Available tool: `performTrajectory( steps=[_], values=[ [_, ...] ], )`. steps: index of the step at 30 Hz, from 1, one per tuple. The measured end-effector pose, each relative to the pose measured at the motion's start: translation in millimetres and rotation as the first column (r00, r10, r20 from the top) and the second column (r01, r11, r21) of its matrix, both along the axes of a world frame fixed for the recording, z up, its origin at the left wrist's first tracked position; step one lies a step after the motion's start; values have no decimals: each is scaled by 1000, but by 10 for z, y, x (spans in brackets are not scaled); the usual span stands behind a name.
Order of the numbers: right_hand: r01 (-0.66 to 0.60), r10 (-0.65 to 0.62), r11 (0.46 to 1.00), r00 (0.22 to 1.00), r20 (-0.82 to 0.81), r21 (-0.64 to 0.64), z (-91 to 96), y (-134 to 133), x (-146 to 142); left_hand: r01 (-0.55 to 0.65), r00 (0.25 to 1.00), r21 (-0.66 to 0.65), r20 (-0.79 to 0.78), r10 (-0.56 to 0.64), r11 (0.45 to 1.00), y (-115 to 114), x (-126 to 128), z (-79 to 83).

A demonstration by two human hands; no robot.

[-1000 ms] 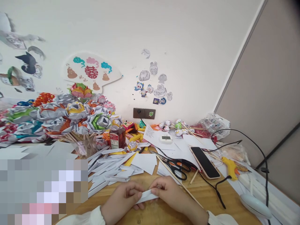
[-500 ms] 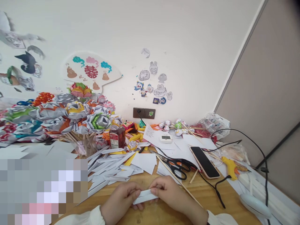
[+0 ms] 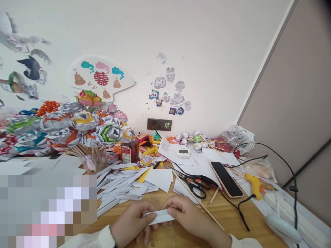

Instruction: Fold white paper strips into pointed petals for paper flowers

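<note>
A narrow folded strip of white paper [image 3: 163,217] is stretched between my two hands, just above the wooden table at the near edge. My left hand [image 3: 134,218] pinches its left end, thumb on top and some fingers curled beneath. At the other end, my right hand [image 3: 184,214] grips the strip between thumb and fingers. Many loose white paper strips [image 3: 119,186] lie in a heap beyond my left hand. Past my right hand rest black-handled scissors [image 3: 198,184] and a thin wooden stick [image 3: 199,201].
Folded paper flowers [image 3: 85,124] crowd the back left, beside a jar [image 3: 129,151]. A white timer [image 3: 183,153], a phone [image 3: 227,179], a yellow glue gun [image 3: 255,186] and black cables [image 3: 241,217] occupy the right. A blurred patch covers the lower left.
My left thumb and fingers have shifted slightly along the paper strip, which now sits more level. Both hands keep hold of it in nearly the same place.
</note>
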State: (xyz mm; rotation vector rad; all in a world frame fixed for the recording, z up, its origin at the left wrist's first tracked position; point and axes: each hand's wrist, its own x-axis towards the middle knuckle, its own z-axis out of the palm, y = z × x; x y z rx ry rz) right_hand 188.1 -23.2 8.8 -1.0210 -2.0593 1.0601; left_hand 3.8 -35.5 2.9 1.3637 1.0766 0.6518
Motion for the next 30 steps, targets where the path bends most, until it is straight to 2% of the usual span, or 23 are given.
performTrajectory(
  steps=[5, 12, 18, 23, 30],
  values=[
    [-28, 17, 991, 996, -91, -127, -28, 14, 30, -30, 999, -41, 11, 31, 999, 50, -44, 24],
    [-8, -12, 990, 990, -139, -139, -85, 40, 31, -90, 996, 29, 5, 90, 996, 58, -27, 31],
    [23, -39, 990, 993, -113, -141, -128, 4, -63, -29, 999, 39, -16, 29, 999, 32, -6, -66],
    [73, -82, 993, 992, -94, -97, -125, -4, -83, -25, 996, -4, 84, 25, 1000, 19, 6, -75],
    [-8, -24, 987, 979, -200, -159, -82, -19, -51, -131, 952, -142, 259, 164, 981, 54, -12, -22]
  ],
)
